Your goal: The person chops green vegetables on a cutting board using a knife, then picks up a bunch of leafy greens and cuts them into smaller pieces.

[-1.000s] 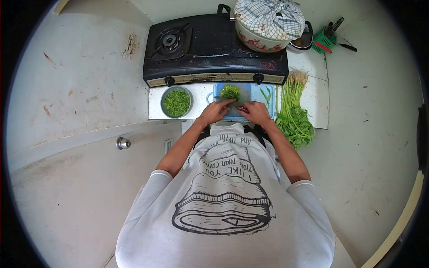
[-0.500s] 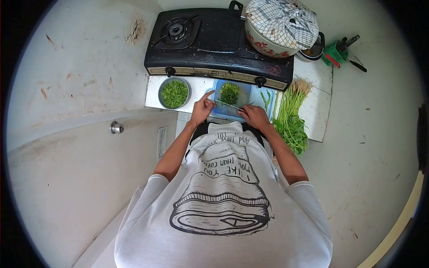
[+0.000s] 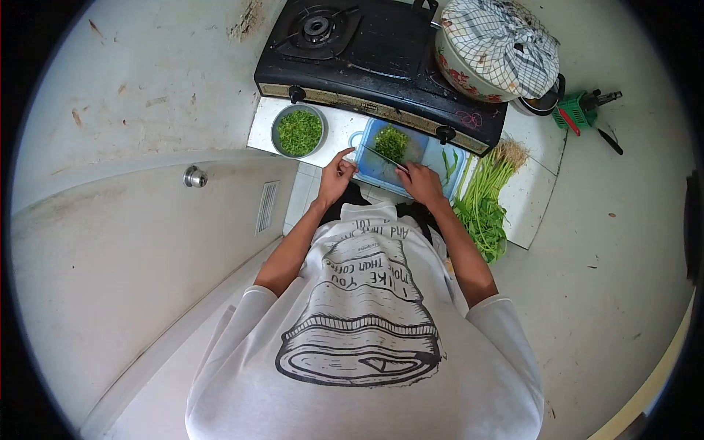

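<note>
My right hand (image 3: 423, 181) gripped the knife (image 3: 381, 155) over the board (image 3: 422, 152). My left hand (image 3: 335, 178) hovered loose beside the greens (image 3: 391, 141)

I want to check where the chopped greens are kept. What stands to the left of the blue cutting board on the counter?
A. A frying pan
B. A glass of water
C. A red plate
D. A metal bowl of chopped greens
D: a metal bowl of chopped greens stands on the counter left of the blue cutting board.
</note>
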The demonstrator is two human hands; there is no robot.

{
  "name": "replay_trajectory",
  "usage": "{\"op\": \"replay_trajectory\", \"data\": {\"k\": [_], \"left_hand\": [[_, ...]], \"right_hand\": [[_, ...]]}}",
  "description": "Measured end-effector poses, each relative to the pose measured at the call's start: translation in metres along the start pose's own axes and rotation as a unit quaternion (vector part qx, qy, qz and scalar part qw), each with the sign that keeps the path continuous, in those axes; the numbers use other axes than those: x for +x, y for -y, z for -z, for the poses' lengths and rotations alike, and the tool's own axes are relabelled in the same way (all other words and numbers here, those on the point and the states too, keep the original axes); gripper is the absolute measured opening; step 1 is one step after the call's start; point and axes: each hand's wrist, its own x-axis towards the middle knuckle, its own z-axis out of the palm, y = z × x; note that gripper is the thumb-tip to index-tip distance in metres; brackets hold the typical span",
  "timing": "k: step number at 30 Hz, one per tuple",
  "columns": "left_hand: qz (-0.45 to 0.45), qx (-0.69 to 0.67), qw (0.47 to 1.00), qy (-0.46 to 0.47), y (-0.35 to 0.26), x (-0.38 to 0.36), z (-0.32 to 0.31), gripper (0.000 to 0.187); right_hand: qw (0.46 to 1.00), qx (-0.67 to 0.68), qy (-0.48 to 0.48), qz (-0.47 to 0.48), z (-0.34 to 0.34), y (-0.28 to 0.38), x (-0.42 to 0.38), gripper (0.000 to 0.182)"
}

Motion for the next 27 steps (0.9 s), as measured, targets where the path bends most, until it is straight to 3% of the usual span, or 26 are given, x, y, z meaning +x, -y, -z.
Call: {"op": "replay_trajectory", "data": {"k": [5, 6, 10, 13, 16, 22, 27], "left_hand": [[-0.036, 0.050, 0.998, 0.020, -0.014, -0.003, -0.013, 0.050], [-0.016, 0.078, 0.996, 0.041, -0.018, -0.003, -0.015, 0.057], [0.090, -0.140, 0.981, 0.102, -0.015, 0.005, -0.025, 0.063], [0.278, -0.426, 0.847, 0.152, -0.028, 0.010, -0.017, 0.063], [0.280, -0.533, 0.763, 0.236, -0.044, 0.018, -0.007, 0.072], [0.323, -0.598, 0.699, 0.223, -0.045, 0.029, 0.001, 0.083], [0.304, -0.628, 0.671, 0.251, -0.048, 0.033, 0.011, 0.085]], "right_hand": [[0.996, 0.082, -0.006, -0.045, 0.003, 0.007, -0.007, 0.044], [0.993, 0.102, -0.012, -0.059, 0.004, 0.009, -0.009, 0.044], [0.979, 0.180, -0.042, -0.088, 0.003, 0.025, -0.018, 0.043], [0.978, 0.182, -0.058, -0.078, -0.002, 0.032, -0.025, 0.040], [0.977, 0.185, -0.062, -0.083, -0.006, 0.038, -0.032, 0.037], [0.972, 0.169, -0.118, -0.109, -0.020, 0.040, -0.041, 0.034], [0.967, 0.147, -0.161, -0.130, -0.028, 0.039, -0.048, 0.034]]}}
